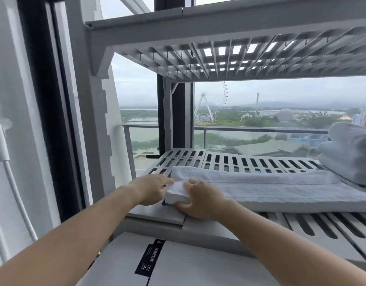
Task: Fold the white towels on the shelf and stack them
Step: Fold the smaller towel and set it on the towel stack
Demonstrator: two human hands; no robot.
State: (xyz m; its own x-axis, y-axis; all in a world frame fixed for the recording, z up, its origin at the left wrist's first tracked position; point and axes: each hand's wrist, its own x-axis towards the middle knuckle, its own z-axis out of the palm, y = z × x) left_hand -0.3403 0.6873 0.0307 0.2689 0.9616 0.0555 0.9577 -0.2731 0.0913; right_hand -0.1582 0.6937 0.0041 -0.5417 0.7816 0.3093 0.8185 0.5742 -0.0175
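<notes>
At the far left of the frame a white cable (4, 159) is hanging down a pale wall. Moving right, the left hand (150, 188) is reaching in at centre-left, its fingers curled and pinching the near left corner of a white towel (270, 188). Just beside it, the right hand (200, 201) is gripping the same corner, fingers closed over the top and thumb wrapping under the folded edge. The towel is lying as a long folded strip across the slatted grey shelf (250, 162), running from the hands toward the right edge of the frame. At the far right, a stack of folded towels (351, 153) is sitting on the same shelf, near the strip's right end. At the bottom centre, a white box (188, 265) with a black label is resting below the shelf.
</notes>
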